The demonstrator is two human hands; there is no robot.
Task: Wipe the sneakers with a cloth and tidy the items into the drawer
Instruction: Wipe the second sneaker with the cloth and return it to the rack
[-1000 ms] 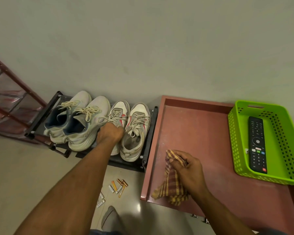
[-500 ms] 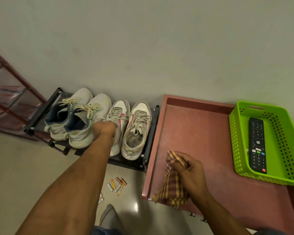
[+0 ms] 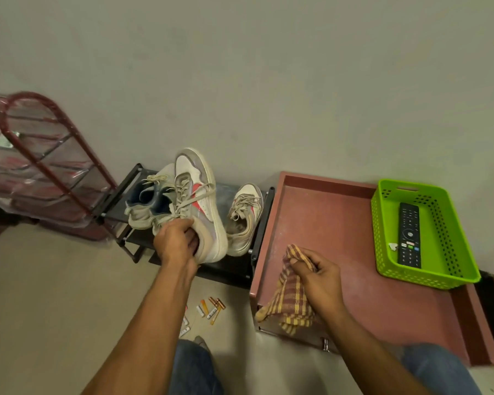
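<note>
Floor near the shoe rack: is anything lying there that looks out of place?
Yes. Several small batteries lie scattered loose on the floor in front of the rack, pointing different ways.

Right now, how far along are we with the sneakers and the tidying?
Early. Nothing looks done except the remote lying in the green basket. In hand: the left hand holds a red-marked sneaker lifted off the rack; the right hand grips the checked cloth, not yet touching it. Left: wiping, three more sneakers, the batteries on the floor.
</note>
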